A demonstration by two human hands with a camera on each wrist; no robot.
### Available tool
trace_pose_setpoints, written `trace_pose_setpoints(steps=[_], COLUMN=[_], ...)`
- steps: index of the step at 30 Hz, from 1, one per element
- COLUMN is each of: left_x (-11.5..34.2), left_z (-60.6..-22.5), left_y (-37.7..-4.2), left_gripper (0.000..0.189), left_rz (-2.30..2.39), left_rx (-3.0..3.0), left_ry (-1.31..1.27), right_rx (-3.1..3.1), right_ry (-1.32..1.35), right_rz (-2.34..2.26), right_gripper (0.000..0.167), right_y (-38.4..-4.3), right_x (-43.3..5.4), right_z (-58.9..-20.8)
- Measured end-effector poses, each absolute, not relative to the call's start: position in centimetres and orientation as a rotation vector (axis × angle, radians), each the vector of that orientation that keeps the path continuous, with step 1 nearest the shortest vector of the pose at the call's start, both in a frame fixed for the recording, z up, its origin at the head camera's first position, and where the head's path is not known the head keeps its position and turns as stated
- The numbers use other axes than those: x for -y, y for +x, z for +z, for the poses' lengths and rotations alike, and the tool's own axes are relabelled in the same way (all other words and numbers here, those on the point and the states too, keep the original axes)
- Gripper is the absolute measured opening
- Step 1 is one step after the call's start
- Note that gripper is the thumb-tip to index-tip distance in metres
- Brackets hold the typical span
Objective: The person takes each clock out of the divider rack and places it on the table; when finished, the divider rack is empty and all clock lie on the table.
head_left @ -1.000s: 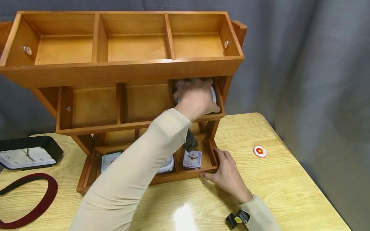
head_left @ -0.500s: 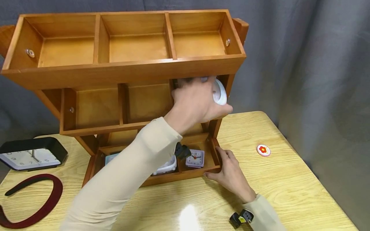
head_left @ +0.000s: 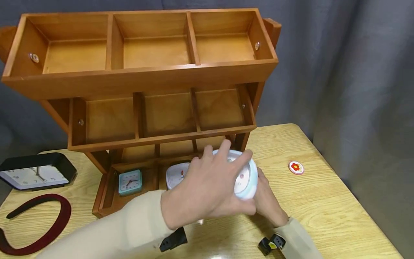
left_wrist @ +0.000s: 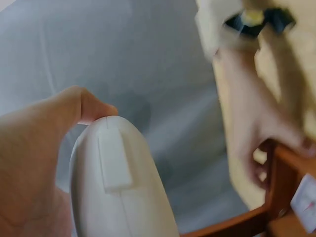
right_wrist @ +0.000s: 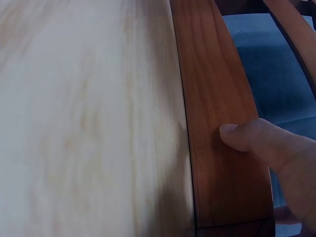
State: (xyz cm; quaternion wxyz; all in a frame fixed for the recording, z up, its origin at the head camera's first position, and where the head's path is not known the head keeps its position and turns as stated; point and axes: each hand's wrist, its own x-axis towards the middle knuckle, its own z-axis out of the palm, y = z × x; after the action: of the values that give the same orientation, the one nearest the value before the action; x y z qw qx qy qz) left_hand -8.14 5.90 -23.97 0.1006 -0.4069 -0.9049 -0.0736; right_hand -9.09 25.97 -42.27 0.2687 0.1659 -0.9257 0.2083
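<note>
The left hand (head_left: 210, 183) holds a round object (head_left: 248, 180), white with a pale blue rim; its fingers are spread over one edge and its thumb bears on the opposite edge. In the head view, the round object lies in line with the right end of the wooden rack's (head_left: 139, 84) bottom tier, hiding that section and part of the right hand (head_left: 266, 198). The left wrist view shows the white casing of the round object with a raised rectangular piece, apart from the rack. The right hand grips the right corner of the bottom tier; its fingers bend round the corner, and its thumb (right_wrist: 242, 137) presses against the wooden face. The upper and middle tiers are each divided into three compartments. In the bottom tier, a teal square clock (head_left: 130, 182) occupies the left compartment, and a white clock (head_left: 174, 174), partly covered by the left hand, occupies the middle one. Part of a pale dial (left_wrist: 306, 202) is visible inside the corner held by the right hand. On the worktop (head_left: 330, 205), a black-framed clock (head_left: 42, 177) and a dark red headband (head_left: 63, 219) are positioned left of the rack; a flower-marked disc (head_left: 296, 167) is positioned to the right.
</note>
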Motion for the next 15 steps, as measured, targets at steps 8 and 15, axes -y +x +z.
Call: trace_pose_setpoints(steps=[8, 15], left_x=[-4.0, -3.0], left_z=[-27.2, -29.5], left_y=[-5.4, -4.8], left_gripper=[0.091, 0.091], left_rz=[-0.204, -0.095], left_rx=[2.764, 2.773], left_ry=[-1.336, -1.477], right_rx=[2.687, 2.744], right_ry=[0.170, 0.068], right_rz=[0.703, 0.772], right_gripper=[0.067, 0.096], right_y=[-9.0, -8.9], right_x=[-25.5, -25.2], right_z=[-41.7, -41.6])
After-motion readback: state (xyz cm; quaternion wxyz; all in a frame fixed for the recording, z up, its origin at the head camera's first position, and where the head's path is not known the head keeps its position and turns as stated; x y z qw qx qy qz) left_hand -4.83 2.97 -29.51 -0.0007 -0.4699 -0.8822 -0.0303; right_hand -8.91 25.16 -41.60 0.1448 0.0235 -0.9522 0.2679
